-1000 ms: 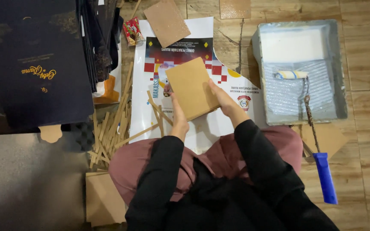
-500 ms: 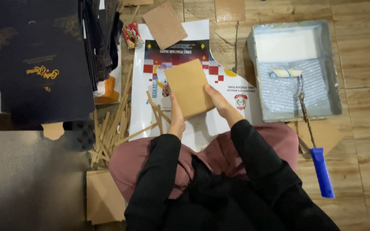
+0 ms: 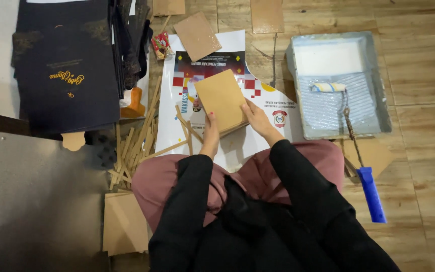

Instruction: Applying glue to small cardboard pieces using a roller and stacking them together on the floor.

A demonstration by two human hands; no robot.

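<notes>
Both hands clamped on small stack of brown cardboard sheets (image 3: 222, 98): left hand (image 3: 211, 127) at bottom edge, right hand (image 3: 256, 117) at right edge. Stack hovering over printed poster (image 3: 273, 108) just ahead. Best squaring edges flush, firm grip.

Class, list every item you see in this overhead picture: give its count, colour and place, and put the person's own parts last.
Cardboard stack: one, brown, held over the poster.
Poster: one, white with colour print, on the floor.
Loose cardboard sheets: several, brown, top edge and lower left.
Cardboard strips: many, tan, left of the poster.
Dark covers: a pile, navy, upper left.
Paint tray: one, grey, right.
Roller: one, blue handle, head in the tray.
Left hand: at the stack's lower edge.
Right hand: at the stack's right edge.
</notes>
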